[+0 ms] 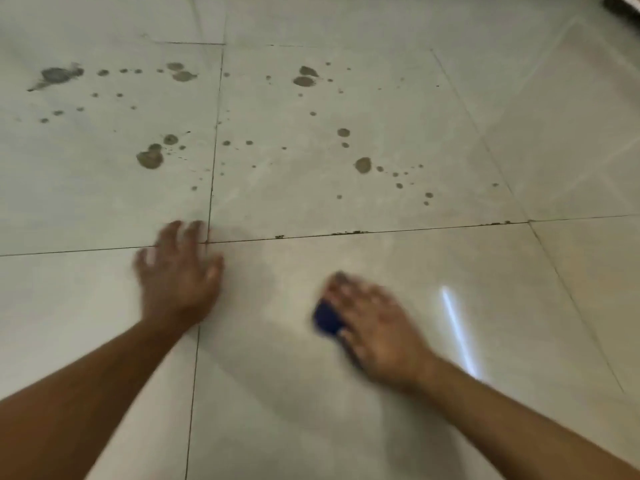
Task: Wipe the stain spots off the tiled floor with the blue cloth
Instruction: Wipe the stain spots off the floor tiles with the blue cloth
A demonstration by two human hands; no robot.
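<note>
A pale tiled floor (381, 109) carries grey-brown stain spots (362, 165) across its two far tiles. On the near tile, the right hand (372, 327), blurred, presses flat on the blue cloth (327, 318). The left hand (180, 271) rests spread and released at the grout crossing (207, 242).

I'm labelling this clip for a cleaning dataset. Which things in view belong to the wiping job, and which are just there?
Belongs to the job:
- blue cloth, under the right hand
- stain spots on the far tiles
- tiled floor
- left hand, spread flat on the floor

Just there:
- dark object at the top right corner, too cropped to identify
- streak of light reflection on the near tile
</note>
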